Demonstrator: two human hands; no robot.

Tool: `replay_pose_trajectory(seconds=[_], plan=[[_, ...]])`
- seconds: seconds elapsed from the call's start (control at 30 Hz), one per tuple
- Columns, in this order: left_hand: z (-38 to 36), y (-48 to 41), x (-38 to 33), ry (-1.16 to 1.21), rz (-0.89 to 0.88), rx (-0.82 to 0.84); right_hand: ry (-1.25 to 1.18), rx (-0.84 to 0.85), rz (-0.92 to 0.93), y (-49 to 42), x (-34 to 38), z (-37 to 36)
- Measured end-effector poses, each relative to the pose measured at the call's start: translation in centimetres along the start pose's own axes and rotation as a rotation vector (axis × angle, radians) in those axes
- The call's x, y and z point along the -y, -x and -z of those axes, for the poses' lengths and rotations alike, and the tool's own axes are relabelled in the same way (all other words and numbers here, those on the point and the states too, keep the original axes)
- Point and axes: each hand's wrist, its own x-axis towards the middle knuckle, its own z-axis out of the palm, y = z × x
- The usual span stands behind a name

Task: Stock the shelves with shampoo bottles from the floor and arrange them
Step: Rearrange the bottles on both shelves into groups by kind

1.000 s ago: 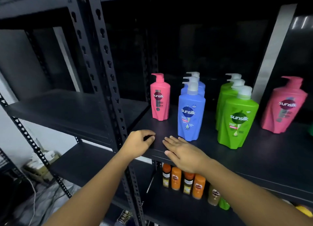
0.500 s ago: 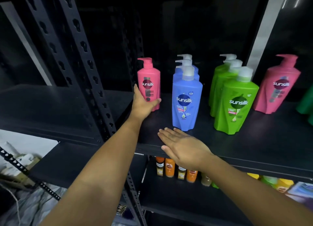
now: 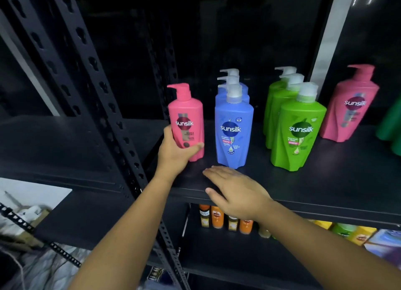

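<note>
A small pink Sunsilk pump bottle (image 3: pixel 187 116) stands upright at the left of the dark shelf (image 3: pixel 325 187). My left hand (image 3: pixel 175 154) wraps its lower part, thumb across the front. To its right a row of three blue pump bottles (image 3: pixel 234 129) runs front to back, then a row of three green pump bottles (image 3: pixel 298 129). A larger pink pump bottle (image 3: pixel 352 107) stands further right. My right hand (image 3: pixel 236 192) lies flat, fingers spread, on the shelf's front edge just before the blue row, holding nothing.
A perforated black upright post (image 3: pixel 104 98) rises just left of my left hand. Another dark green bottle (image 3: pixel 392 126) shows at the right edge. The shelf below holds small orange bottles (image 3: pixel 217 219) and yellow and green packs (image 3: pixel 355 235). Clutter lies on the floor (image 3: pixel 32 246) at lower left.
My left hand rose from the shelf's front edge to the small pink bottle and closed around its lower part. My right hand stayed flat on the shelf. The view moved closer.
</note>
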Motion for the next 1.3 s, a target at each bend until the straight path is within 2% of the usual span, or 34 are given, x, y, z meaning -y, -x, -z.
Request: replay_pose_trajectory(seconds=[0.13,0.4,0.53,0.73,0.83,0.97,1.3], plan=[[1.0,3.8,-0.9,-0.030,-0.007,0.070,-0.207,-0.121,-0.150,0.5,-0.1,0.4],[2.4,7.6,-1.2,0.008,-0.020,0.287,-0.584,-0.295,-0.153,0.5,0.5,1.3],[2.3,8.6,-2.2,-0.079,-0.042,0.404,-0.650,-0.380,-0.161,1.2,0.4,1.9],[1.0,9.3,-3.3,-0.203,-0.090,0.558,-0.716,-0.421,-0.248,3.9,0.1,3.3],[-1.3,9.8,-3.9,-0.299,-0.210,0.678,-0.708,-0.442,-0.293,6.7,-1.2,4.2],[-6.2,11.0,-4.3,-0.529,-0.493,0.742,-0.687,-0.470,-0.390,11.4,-4.3,6.3],[-20.0,13.0,-9.3,-0.590,-0.626,0.828,-0.652,-0.517,-0.607,20.9,-13.2,11.3]])
